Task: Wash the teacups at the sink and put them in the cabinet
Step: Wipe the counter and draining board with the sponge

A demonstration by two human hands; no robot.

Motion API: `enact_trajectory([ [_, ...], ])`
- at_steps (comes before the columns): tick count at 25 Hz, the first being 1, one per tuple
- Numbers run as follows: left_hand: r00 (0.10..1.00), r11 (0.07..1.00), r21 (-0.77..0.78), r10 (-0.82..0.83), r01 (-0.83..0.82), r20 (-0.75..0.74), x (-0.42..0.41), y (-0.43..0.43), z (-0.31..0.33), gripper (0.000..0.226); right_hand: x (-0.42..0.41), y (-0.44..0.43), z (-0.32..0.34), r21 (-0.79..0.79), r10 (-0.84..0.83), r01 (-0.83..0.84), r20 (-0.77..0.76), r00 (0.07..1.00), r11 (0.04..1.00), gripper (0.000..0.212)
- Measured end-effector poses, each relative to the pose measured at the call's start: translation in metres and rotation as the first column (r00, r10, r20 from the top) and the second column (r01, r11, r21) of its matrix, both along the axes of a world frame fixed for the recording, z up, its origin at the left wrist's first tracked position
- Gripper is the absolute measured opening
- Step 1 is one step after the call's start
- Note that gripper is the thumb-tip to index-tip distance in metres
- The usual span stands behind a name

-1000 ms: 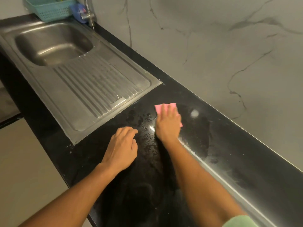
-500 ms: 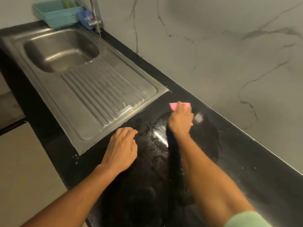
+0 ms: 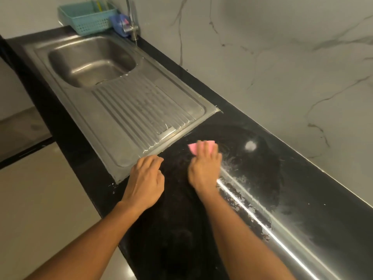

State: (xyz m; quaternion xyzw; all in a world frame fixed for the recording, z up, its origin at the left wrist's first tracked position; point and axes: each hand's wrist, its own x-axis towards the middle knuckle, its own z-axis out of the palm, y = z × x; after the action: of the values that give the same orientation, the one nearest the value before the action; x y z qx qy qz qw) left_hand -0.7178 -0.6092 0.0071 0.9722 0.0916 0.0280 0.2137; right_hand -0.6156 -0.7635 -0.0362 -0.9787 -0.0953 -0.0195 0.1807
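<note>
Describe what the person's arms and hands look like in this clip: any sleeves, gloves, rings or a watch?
Both forearms are bare from the bottom edge of the picture to the wrists. The left hand and the right hand wear no gloves, and no ring, watch or bracelet shows on either. No sleeve is visible at this moment. The right hand is slightly blurred, so fine detail on its fingers cannot be made out.

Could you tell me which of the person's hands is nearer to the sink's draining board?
Left. The left hand rests on the black counter right at the draining board's near corner, fingertips almost at its edge. The right hand, pressing a pink cloth, is farther out on the counter.
</note>
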Motion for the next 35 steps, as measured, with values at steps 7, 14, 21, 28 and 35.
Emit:
enact_trajectory([
  [7, 0.998, 0.998, -0.003, -0.056, 0.056, 0.025, -0.003, -0.016, 0.001, 0.04, 0.04, -0.092, 0.023, -0.053, 0.229, -0.223, 0.146, 0.963, 0.973, 0.033],
  [14, 1.0, 0.997, -0.066, 0.026, -0.026, -0.001, -0.001, -0.068, 0.005, 0.036, -0.018, -0.022, 0.035, 0.249, -0.007, 0.011, -0.017, 1.0, 0.968, 0.028],
  [21, 0.993, 0.991, -0.054, -0.12, 0.12, -0.004, 0.013, -0.074, 0.003, 0.05, 0.002, -0.172, 0.032, -0.087, 0.167, -0.153, 0.183, 0.969, 0.984, 0.038],
  [28, 0.997, 0.996, 0.01, -0.083, 0.083, 0.001, -0.001, -0.086, -0.004, 0.052, -0.073, -0.08, 0.03, 0.195, -0.072, 0.066, 0.021, 0.997, 0.979, 0.036],
  [35, 0.982, 0.982, 0.04, -0.187, 0.186, 0.029, 0.012, -0.132, 0.005, 0.04, -0.058, -0.185, 0.022, 0.062, 0.214, -0.236, 0.247, 0.945, 0.97, 0.038],
])
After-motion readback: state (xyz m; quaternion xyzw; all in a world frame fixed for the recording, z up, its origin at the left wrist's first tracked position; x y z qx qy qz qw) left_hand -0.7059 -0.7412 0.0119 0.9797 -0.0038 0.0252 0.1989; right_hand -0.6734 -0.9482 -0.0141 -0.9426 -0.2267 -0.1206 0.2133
